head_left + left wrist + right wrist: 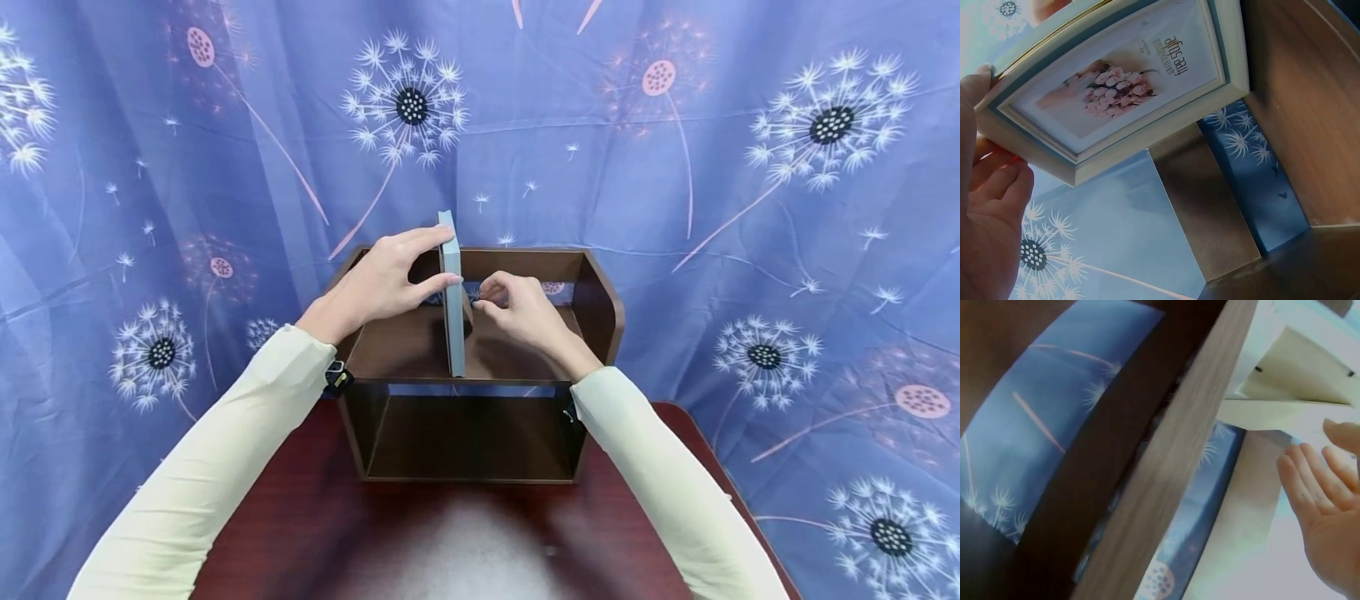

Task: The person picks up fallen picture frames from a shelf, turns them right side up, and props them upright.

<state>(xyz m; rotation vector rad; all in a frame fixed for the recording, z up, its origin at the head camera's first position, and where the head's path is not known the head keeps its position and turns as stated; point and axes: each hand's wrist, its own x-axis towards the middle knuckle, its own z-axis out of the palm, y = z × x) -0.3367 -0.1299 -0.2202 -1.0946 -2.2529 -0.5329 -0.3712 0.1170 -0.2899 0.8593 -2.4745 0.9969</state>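
A picture frame (454,325) stands upright and edge-on on the upper board of a brown shelf unit (517,354). My left hand (390,271) grips its edge near the top, the thumb lower than the fingers. In the left wrist view, the front of the frame (1166,132) has a cream and teal border around a print of pink flowers. Behind it, the support leg (1272,415) sticks out from the back panel in the right wrist view. My right hand (521,308) is beside that leg, fingertips close to it, thumb apart from the loosely bent fingers, holding nothing.
The shelf unit has a lower compartment (472,437), raised side walls and a back rail (525,265). It stands on a dark red table (300,517). A blue curtain (525,167) with dandelion prints hangs right behind.
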